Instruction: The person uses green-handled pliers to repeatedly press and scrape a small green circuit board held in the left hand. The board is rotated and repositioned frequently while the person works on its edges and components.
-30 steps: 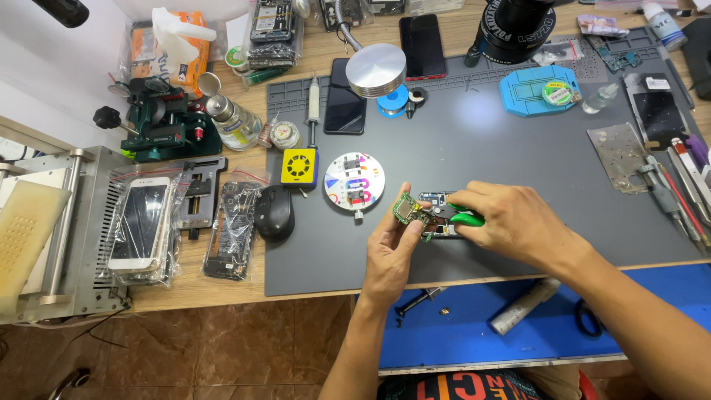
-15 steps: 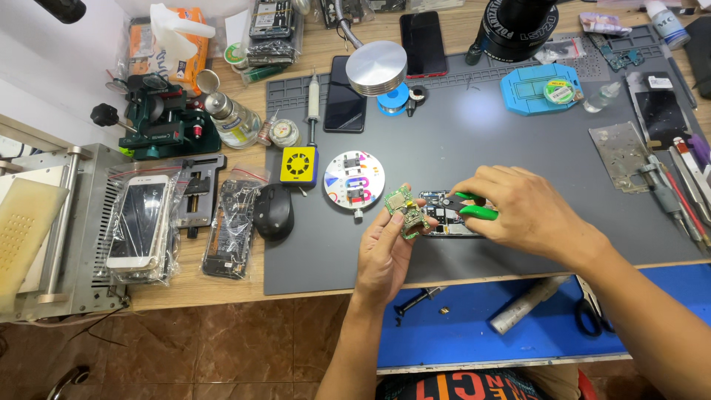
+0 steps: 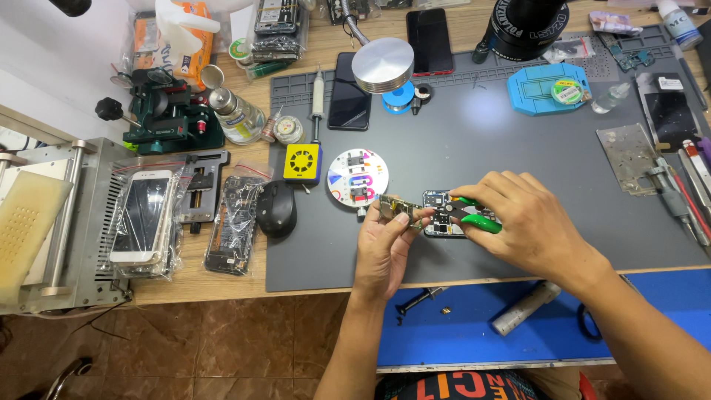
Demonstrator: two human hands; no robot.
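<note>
Wooden bench (image 3: pixel 222 285), seen from above, with a grey mat (image 3: pixel 474 148) over most of it and a blue mat (image 3: pixel 474 333) on a lower shelf by the near edge. Brown tiled floor below.

My left hand (image 3: pixel 381 248) sits near the grey mat's near edge, fingers curled shut, thumb and fingertips pinching a small board (image 3: pixel 396 209) at its left end. My right hand (image 3: pixel 522 230) is closed round green-handled pliers (image 3: pixel 474 217); the handles run under the palm, the tips point left onto the board. Hands are close together, nearly touching over the work.

Board lies low over the mat, long axis running left to right along the near edge. I cannot tell whether it rests on the mat or is lifted clear.

Just beyond the left hand: a round white disc (image 3: pixel 358 178) with coloured marks, and a yellow square block (image 3: pixel 302 163) beside it. A black mouse (image 3: pixel 276 209) sits at the mat's left edge. Toward the far edge: a lamp head (image 3: pixel 382 65), a dark phone (image 3: pixel 349 101), a blue tray (image 3: pixel 546 89). A bare metal plate (image 3: pixel 628 157) and a row of tools (image 3: pixel 685 185) lie at the right edge.

Off the mat, left: a bagged white phone (image 3: pixel 141 218), a metal press (image 3: pixel 44 222), a green clamp (image 3: pixel 167 111).
</note>
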